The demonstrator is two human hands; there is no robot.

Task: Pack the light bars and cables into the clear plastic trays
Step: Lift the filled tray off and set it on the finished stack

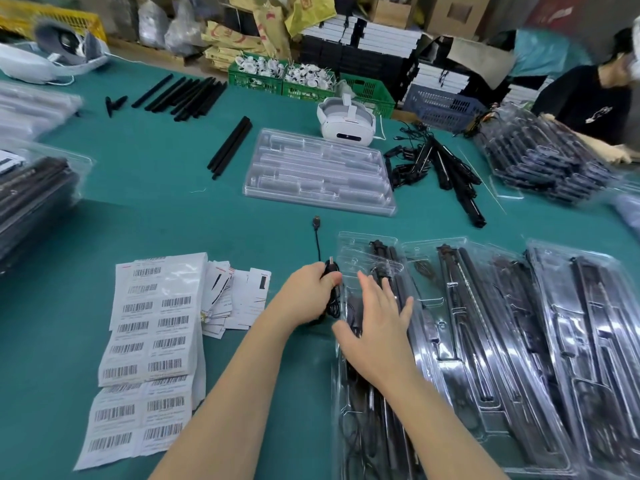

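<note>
Fingers of the left hand (320, 284) are curled round the bundled cable (333, 299), its tray (381, 427) touching on the right under the flat, spread-fingered right hand (375, 327), long axis running away from the person.

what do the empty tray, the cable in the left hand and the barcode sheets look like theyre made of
Empty tray: thin clear moulded plastic, glossy; the green table shows through it.
Cable: black, matte, probably rubber or plastic sheathing, with what looks like a metal plug tip; the left hand grips it.
Barcode sheets: white paper labels, slightly shiny, likely sticker stock.

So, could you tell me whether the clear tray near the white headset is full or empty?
Empty: the clear tray shows only bare moulded slots, with no bars or cables inside.
</note>
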